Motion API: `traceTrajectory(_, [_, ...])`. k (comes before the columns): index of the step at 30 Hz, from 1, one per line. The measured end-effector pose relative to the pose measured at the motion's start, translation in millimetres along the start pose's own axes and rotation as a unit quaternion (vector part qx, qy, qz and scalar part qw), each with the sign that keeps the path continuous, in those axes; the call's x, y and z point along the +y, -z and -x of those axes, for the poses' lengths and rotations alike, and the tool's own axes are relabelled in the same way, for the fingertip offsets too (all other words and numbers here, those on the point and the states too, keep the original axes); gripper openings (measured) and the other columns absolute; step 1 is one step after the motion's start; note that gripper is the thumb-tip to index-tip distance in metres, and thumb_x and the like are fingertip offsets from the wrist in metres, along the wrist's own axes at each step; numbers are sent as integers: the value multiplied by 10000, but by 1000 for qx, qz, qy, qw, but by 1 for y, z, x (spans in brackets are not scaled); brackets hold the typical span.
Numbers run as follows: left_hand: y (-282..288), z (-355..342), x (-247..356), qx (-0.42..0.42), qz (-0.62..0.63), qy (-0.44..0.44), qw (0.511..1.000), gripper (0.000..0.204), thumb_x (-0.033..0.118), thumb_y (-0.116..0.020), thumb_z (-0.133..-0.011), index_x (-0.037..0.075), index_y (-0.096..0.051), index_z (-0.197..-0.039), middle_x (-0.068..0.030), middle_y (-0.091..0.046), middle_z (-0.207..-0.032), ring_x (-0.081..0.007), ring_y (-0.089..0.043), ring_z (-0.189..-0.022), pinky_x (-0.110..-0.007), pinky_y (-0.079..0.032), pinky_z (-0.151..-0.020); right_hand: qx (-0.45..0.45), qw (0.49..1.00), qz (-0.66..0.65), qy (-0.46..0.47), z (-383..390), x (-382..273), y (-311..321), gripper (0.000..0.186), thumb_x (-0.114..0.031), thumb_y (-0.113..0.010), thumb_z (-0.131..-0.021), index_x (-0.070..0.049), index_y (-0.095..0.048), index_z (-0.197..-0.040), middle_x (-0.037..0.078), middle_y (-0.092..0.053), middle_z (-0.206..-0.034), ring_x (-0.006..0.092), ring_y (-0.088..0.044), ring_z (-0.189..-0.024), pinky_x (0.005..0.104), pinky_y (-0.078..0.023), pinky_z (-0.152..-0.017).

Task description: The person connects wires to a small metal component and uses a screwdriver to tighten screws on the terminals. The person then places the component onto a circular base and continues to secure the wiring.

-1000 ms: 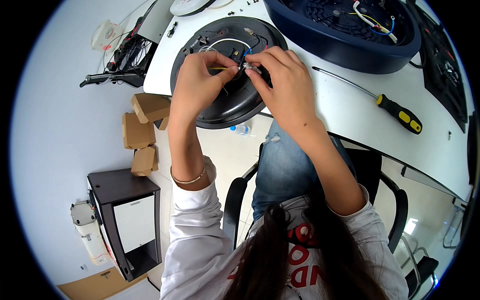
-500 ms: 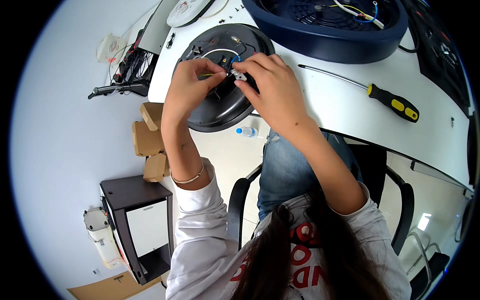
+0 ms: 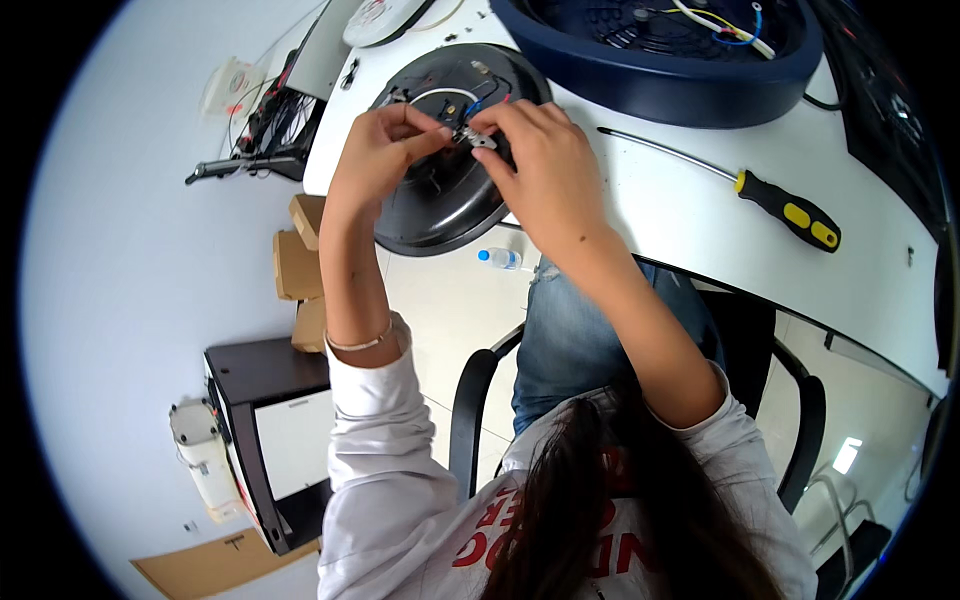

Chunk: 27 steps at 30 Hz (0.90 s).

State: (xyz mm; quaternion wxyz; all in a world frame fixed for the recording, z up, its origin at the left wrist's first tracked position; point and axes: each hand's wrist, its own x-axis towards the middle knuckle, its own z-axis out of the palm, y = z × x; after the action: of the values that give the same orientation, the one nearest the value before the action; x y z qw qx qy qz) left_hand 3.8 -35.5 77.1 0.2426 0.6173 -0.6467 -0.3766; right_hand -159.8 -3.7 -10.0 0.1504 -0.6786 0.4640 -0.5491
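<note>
A round black metal housing (image 3: 440,228) lies at the table's front left edge, with white, blue and red wires and small fittings on its face. Over it my two hands meet. Between thumb and fingers my right hand (image 3: 550,170) pinches a small whitish terminal block (image 3: 482,139). The fingertips of my left hand (image 3: 383,155) are pressed together against the block's left end; what they grip is too small to make out. Dark wires run close to the block, partly hidden by my fingers.
A large dark-blue round casing (image 3: 660,85) with loose wires stands at the back. A screwdriver (image 3: 790,210) with a black and yellow handle lies on the white table (image 3: 690,215) to the right. Several screws lie beyond the housing. Below is a chair armrest (image 3: 470,410).
My left fingertips have come up against the terminal block, and the yellow wire seen under that hand no longer shows. The block has tilted slightly in my right hand.
</note>
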Motion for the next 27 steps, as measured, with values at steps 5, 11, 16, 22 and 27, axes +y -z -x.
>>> traceTrajectory(5, [3,-2,10,11,-71,13,997,79,110,-698,-786,38,-672,-807,-17,-679,-809,-62,-564,-700,-197,-384,-615,-22,999,-25,-25,-1,-1,-1,228,-114,-721,-772,-86,-614,-972,19,-655,-943,242,-591,-909,371,-469,-787])
traceTrajectory(11, [11,-3,17,-17,-137,48,989,115,178,-703,-776,76,-681,-824,13,-660,-753,-20,-441,-568,-204,-259,-470,-26,1000,-16,3,1,-2,5,260,-115,-702,-797,-88,-615,-1040,55,-654,-972,262,-583,-955,368,-473,-825])
traceTrajectory(16, [14,-12,11,-48,-117,30,992,140,169,-705,-771,57,-700,-854,-20,-696,-813,-46,-539,-680,-196,-319,-523,-40,998,21,38,1,-2,8,271,-123,-689,-811,-110,-641,-1078,61,-646,-1006,268,-576,-975,376,-467,-847])
traceTrajectory(22, [16,-11,6,-54,-103,12,993,160,159,-714,-789,37,-713,-891,-39,-712,-818,-100,-613,-814,-224,-409,-829,-48,997,37,38,-4,-2,5,235,-149,-683,-822,-130,-673,-1057,43,-638,-993,253,-578,-956,382,-455,-836])
traceTrajectory(27, [11,-4,1,-16,-82,17,996,215,205,-724,-814,32,-707,-940,-45,-720,-843,-86,-613,-816,-222,-411,-769,-53,998,37,28,-4,-4,6,215,-155,-679,-825,-131,-682,-1039,30,-639,-979,243,-582,-933,380,-449,-819])
